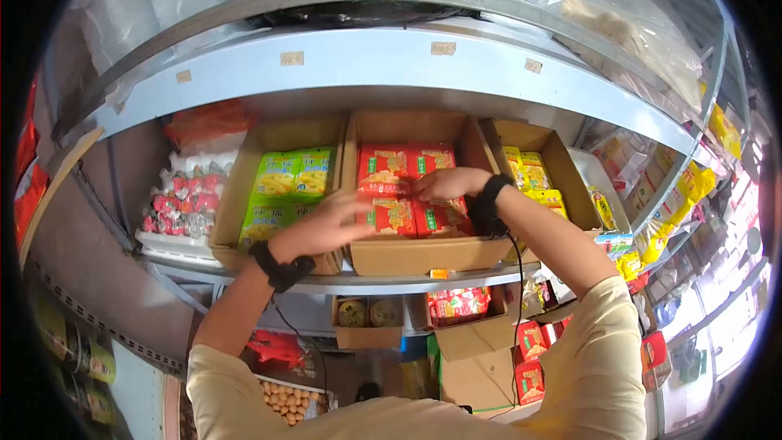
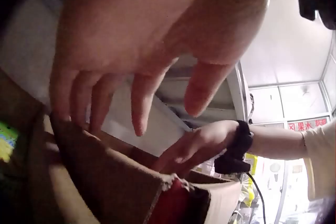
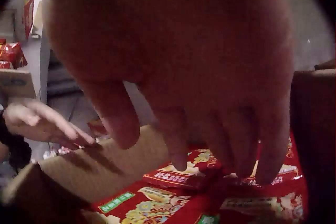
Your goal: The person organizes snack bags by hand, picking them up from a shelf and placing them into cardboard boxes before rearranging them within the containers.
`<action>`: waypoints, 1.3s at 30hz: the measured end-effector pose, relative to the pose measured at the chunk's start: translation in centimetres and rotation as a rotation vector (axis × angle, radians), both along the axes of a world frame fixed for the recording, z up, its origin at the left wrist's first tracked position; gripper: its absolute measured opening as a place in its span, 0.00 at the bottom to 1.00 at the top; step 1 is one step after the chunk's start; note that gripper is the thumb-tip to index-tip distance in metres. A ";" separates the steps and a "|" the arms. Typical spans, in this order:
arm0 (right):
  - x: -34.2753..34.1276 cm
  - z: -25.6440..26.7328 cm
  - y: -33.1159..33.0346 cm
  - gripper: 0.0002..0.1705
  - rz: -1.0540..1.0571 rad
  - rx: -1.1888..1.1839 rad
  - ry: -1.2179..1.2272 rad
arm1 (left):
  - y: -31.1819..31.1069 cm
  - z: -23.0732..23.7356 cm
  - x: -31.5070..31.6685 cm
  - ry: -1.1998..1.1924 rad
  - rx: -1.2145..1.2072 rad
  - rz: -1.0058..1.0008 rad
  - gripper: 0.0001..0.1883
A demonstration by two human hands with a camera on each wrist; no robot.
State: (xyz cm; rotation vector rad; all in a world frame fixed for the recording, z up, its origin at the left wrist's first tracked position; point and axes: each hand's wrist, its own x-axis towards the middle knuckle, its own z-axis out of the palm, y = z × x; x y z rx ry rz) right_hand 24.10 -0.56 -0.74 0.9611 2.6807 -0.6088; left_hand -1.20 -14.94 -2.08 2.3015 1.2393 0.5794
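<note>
In the head view, a cardboard box [image 1: 428, 254] on the shelf holds red printed packets [image 1: 383, 165] laid in rows. My right hand [image 1: 450, 184] reaches into it from the right. Its fingers point down, with the tips right at the top of the red packets [image 3: 152, 203] in the right wrist view. The left hand [image 1: 324, 226] hovers over the box's left front side, holding nothing. Seen in the left wrist view, that hand's fingers [image 2: 142, 103] are spread and hang loosely above the cardboard rim [image 2: 121, 155].
Left of this box stands another with green packets [image 1: 273, 173], then a tray of small red-wrapped items [image 1: 187, 200]. A box of yellow packets [image 1: 533, 175] is on the right. A metal shelf beam [image 1: 366, 57] runs above; lower down are more boxes and eggs [image 1: 289, 401].
</note>
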 end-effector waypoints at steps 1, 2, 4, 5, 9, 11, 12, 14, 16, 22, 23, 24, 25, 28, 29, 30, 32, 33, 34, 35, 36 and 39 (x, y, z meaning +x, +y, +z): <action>-0.2 -3.1 2.6 0.32 0.087 0.052 0.082 | 0.2 -1.2 -0.2 0.070 0.012 -0.014 0.31; -0.8 -4.5 3.2 0.34 0.079 0.009 0.086 | -0.5 -1.5 0.0 0.168 0.045 -0.010 0.33; -2.8 -5.6 3.8 0.39 0.077 -0.049 -0.002 | -1.4 -2.2 0.4 0.321 0.152 -0.002 0.35; -3.5 -5.9 4.1 0.42 0.080 -0.069 -0.098 | -1.3 -2.8 0.4 0.374 0.218 0.000 0.36; -4.0 -7.4 4.9 0.29 -0.006 -0.094 0.009 | -0.9 -3.9 0.2 0.262 0.250 0.004 0.33; -4.0 -7.1 4.6 0.27 -0.038 -0.095 0.009 | -0.8 -4.1 0.2 0.257 0.268 0.006 0.32; -4.1 -7.0 4.8 0.28 -0.045 -0.113 0.000 | -0.8 -4.2 0.2 0.256 0.273 0.007 0.32; -4.1 -6.9 4.8 0.34 -0.061 -0.160 0.002 | -0.8 -4.1 0.2 0.250 0.267 0.016 0.31; -4.2 -5.3 2.8 0.35 -0.071 0.011 -0.014 | -1.1 -3.9 0.4 0.246 0.256 0.017 0.31; -6.0 -6.4 3.4 0.36 -0.024 0.105 -0.086 | -1.0 -4.2 0.4 0.238 0.291 0.018 0.30; -6.0 -6.6 3.7 0.36 -0.029 0.094 -0.091 | -1.0 -4.2 0.5 0.238 0.295 0.022 0.30; -5.9 -6.2 3.4 0.36 -0.034 0.081 -0.096 | -1.0 -4.2 0.5 0.236 0.299 0.025 0.30; -5.8 -5.4 2.9 0.36 -0.040 0.069 -0.102 | -1.0 -4.2 0.6 0.233 0.303 0.029 0.30; -4.8 -3.5 2.1 0.36 0.018 0.064 0.012 | -1.3 -3.8 0.7 0.230 0.317 0.049 0.29; -4.0 -2.3 1.0 0.35 0.039 0.095 0.051 | -1.5 -3.9 0.8 0.229 0.320 0.051 0.29; -3.1 -1.0 -0.5 0.33 0.036 0.031 0.137 | -1.9 -3.9 1.1 0.230 0.348 0.078 0.31; -0.7 2.3 -5.2 0.28 -0.033 0.095 0.236 | -3.8 -4.4 3.2 0.251 0.474 0.181 0.32; 0.6 5.4 -10.0 0.26 -0.100 0.099 0.277 | -5.2 -4.3 4.4 0.262 0.539 0.228 0.33; 2.5 3.7 -10.4 0.24 0.022 0.236 0.479 | -7.1 -3.2 5.9 0.215 0.493 0.155 0.35; 4.0 3.5 -13.0 0.23 0.044 0.274 0.688 | -8.5 -3.2 7.1 0.150 0.432 0.032 0.35; 5.6 3.8 -16.2 0.21 -0.003 0.125 0.776 | -9.8 -3.5 8.1 0.083 0.367 -0.087 0.36; 11.6 -0.1 -22.7 0.22 -0.093 -0.274 0.840 | -11.2 -6.7 11.6 -0.118 0.067 -0.442 0.36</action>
